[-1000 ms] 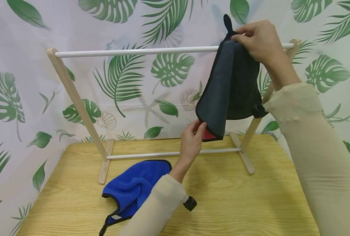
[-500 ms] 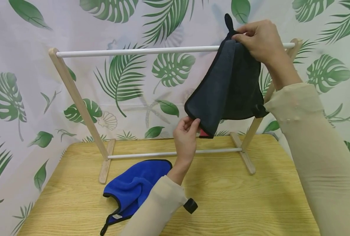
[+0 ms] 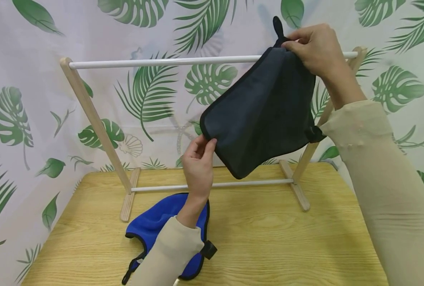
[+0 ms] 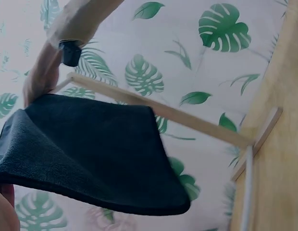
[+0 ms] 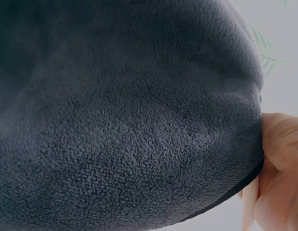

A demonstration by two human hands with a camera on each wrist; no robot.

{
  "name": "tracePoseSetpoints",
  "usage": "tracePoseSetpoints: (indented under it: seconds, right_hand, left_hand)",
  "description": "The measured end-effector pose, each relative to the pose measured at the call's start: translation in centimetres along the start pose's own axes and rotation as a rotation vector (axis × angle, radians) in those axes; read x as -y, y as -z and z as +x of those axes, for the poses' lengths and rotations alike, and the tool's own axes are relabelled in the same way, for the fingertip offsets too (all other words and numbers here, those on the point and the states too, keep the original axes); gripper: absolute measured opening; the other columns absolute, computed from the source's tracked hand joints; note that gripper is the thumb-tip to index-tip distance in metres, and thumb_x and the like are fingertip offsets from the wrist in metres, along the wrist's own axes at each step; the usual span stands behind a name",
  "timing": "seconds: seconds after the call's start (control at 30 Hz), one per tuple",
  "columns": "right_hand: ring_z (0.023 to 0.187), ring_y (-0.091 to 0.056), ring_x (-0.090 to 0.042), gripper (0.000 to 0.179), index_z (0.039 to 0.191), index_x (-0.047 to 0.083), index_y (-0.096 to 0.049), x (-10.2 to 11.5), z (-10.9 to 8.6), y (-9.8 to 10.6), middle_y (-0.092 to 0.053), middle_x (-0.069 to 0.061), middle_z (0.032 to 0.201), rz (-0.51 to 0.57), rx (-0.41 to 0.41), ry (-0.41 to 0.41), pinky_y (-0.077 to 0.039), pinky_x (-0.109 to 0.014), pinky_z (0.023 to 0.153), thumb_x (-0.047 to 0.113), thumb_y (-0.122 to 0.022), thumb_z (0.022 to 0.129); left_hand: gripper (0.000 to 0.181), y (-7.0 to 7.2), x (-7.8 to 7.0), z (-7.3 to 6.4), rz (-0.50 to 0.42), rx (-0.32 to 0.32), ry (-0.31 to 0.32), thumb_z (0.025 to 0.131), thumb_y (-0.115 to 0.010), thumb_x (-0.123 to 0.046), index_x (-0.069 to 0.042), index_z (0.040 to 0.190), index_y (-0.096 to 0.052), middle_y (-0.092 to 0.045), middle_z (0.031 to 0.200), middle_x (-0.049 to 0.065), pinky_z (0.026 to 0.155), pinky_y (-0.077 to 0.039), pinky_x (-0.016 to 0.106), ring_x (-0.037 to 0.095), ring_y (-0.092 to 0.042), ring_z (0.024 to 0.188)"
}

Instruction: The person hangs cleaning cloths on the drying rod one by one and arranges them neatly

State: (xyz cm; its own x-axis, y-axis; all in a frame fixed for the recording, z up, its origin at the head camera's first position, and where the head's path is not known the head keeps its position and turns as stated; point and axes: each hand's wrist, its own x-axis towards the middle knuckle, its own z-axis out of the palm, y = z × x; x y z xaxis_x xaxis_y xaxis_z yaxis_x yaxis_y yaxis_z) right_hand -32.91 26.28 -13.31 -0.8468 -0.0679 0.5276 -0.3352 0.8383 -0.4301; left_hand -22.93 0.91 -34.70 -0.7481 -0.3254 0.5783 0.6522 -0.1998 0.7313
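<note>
A dark grey towel [image 3: 258, 111] with black edging hangs spread between both hands in the head view, in front of the rack's top rail. My right hand [image 3: 317, 49] pinches its upper edge beside a black hanging loop [image 3: 277, 28]. Lower down, my left hand [image 3: 199, 163] pinches the towel's left edge between thumb and fingers. The fleecy grey towel [image 5: 130, 130] fills most of the right wrist view, and its flat dark side [image 4: 101, 149] shows in the left wrist view. On the table, a blue towel [image 3: 161, 214] lies partly hidden under my left forearm.
A rack with a white top rail [image 3: 161, 62], wooden legs [image 3: 95, 125] and a lower white rail [image 3: 161, 188] stands at the back of the wooden table [image 3: 269, 238]. Behind it hangs a leaf-patterned cloth [image 3: 212, 85].
My left hand has moved left with the towel's edge, unfolding the grey towel and covering the pink patch seen before. My right hand has stayed in place.
</note>
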Motion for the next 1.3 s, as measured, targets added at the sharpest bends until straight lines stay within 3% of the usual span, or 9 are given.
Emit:
tracePoseSetpoints:
  seconds: [0.47,0.63,0.87,0.97,1.13,1.3]
  right_hand:
    - [0.083,-0.049,-0.008,0.039,0.13,0.001,-0.071,-0.1,0.1,0.1,-0.067,-0.025,0.12,0.0,0.001,-0.016,-0.04,-0.015,0.069,0.03,-0.06,0.105]
    - [0.079,-0.049,-0.007,0.038,0.127,0.0,-0.072,0.0,0.0,0.1,-0.069,-0.022,0.113,0.013,-0.007,-0.004,-0.039,-0.016,0.067,0.028,-0.062,0.104]
    - [0.075,-0.048,-0.008,0.036,0.125,0.0,-0.073,0.1,-0.1,0.1,-0.069,-0.007,0.095,0.03,-0.009,0.002,-0.039,-0.017,0.062,0.027,-0.063,0.103]
    - [0.073,-0.048,-0.008,0.036,0.124,0.0,-0.074,0.2,-0.1,0.0,-0.069,-0.008,0.094,0.017,-0.011,0.008,-0.039,-0.017,0.061,0.027,-0.064,0.103]
    - [0.071,-0.048,-0.008,0.036,0.125,0.0,-0.073,0.1,-0.1,0.1,-0.07,-0.014,0.1,0.003,-0.009,0.016,-0.038,-0.018,0.061,0.027,-0.063,0.104]
    - [0.072,-0.049,-0.009,0.035,0.124,-0.001,-0.074,0.2,0.0,0.0,-0.068,-0.004,0.093,0.023,-0.004,0.005,-0.039,-0.017,0.06,0.026,-0.064,0.103]
  left_hand:
    - [0.018,3.2,-3.6,4.8,0.046,0.042,-0.255,0.094,-0.071,0.006,0.014,0.11,-0.071,-0.072,0.105,0.019,0.087,-0.058,0.031,0.018,-0.072,0.095]
    - [0.017,3.6,-5.4,7.0,0.079,0.056,-0.285,0.094,-0.072,0.006,0.013,0.108,-0.073,-0.072,0.105,0.017,0.083,-0.057,0.028,0.019,-0.071,0.092]
    - [0.022,4.2,-7.6,11.4,0.241,0.088,-0.343,0.096,-0.073,-0.001,0.009,0.115,-0.074,-0.074,0.107,0.015,0.081,-0.056,0.026,0.015,-0.069,0.088]
    - [0.021,4.2,-8.6,13.6,0.29,0.097,-0.321,0.096,-0.073,-0.003,0.006,0.115,-0.075,-0.075,0.107,0.015,0.082,-0.056,0.024,0.014,-0.068,0.087]
    - [0.021,3.9,-9.8,16.2,0.356,0.099,-0.232,0.096,-0.074,-0.006,0.001,0.115,-0.077,-0.075,0.106,0.013,0.082,-0.054,0.021,0.013,-0.065,0.084]
    - [0.02,3.7,-10.0,17.8,0.435,0.114,-0.241,0.097,-0.072,-0.006,0.001,0.115,-0.077,-0.075,0.107,0.014,0.081,-0.052,0.02,0.013,-0.064,0.083]
